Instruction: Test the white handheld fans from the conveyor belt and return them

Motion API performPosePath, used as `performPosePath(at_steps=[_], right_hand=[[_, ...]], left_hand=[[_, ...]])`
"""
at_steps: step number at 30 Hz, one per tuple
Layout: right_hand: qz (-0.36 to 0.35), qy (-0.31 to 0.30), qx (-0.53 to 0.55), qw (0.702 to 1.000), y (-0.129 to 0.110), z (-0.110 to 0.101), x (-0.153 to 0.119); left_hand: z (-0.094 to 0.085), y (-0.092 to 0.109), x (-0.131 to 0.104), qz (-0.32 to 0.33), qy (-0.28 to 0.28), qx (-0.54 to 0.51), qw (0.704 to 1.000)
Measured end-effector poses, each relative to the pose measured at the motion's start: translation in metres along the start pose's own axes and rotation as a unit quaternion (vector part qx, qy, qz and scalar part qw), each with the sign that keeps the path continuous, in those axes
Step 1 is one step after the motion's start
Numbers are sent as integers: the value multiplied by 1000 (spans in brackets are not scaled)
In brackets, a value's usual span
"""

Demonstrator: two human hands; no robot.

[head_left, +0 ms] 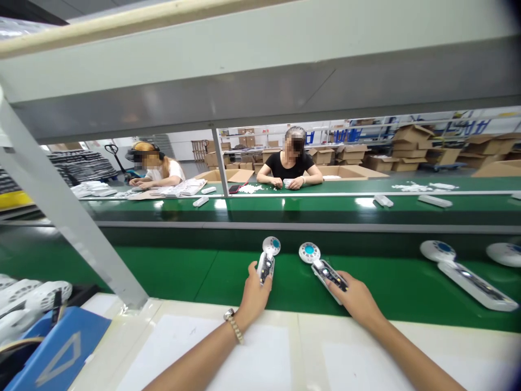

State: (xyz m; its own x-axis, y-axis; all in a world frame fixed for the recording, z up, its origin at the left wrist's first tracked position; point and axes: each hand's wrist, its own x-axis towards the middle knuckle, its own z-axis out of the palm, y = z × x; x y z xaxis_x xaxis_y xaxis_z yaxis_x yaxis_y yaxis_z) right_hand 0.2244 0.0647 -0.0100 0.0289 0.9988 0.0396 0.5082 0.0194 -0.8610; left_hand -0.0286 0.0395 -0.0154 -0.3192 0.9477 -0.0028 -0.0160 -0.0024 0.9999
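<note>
My left hand (255,293) grips the handle of a white handheld fan (271,246), its round head with a teal centre pointing away from me. The handle is uncovered, and circuit parts show inside it. To the right, my right hand (359,300) is closed around the handle of a second such fan (310,252), tilted with its head toward the upper left. That handle too lies open, showing its electronics. Both fans are over the green conveyor belt (228,271), their heads a small gap apart. Whether they rest on the belt, I cannot tell.
Another open-handled fan (468,279) lies on the belt at right, with a fan head (504,254) beyond it. A blue bin (61,347) stands lower left near white fan parts. A slanted post (77,217) and overhead beam (260,60) frame the view. Two co-workers sit across.
</note>
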Motion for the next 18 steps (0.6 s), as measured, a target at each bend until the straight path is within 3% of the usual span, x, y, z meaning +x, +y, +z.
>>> performPosePath(at_steps=[4, 6, 8, 10, 14, 18], right_hand=[[54, -36, 218, 974, -9, 6, -9], [90, -84, 354, 927, -15, 9, -16], [131, -140, 476, 858, -21, 11, -25], [150, -187, 521, 819, -26, 13, -33], [165, -256, 506, 807, -27, 16, -44], [120, -214, 485, 839, -27, 20, -42]], left_hand=[[6, 7, 0, -57, -35, -113, 991], [9, 13, -6, -60, -62, -148, 985], [11, 18, -13, -62, -105, -184, 975], [12, 21, -21, -70, -157, -210, 963], [12, 24, -28, -101, -184, -188, 960], [13, 25, -28, -121, -206, -151, 959]])
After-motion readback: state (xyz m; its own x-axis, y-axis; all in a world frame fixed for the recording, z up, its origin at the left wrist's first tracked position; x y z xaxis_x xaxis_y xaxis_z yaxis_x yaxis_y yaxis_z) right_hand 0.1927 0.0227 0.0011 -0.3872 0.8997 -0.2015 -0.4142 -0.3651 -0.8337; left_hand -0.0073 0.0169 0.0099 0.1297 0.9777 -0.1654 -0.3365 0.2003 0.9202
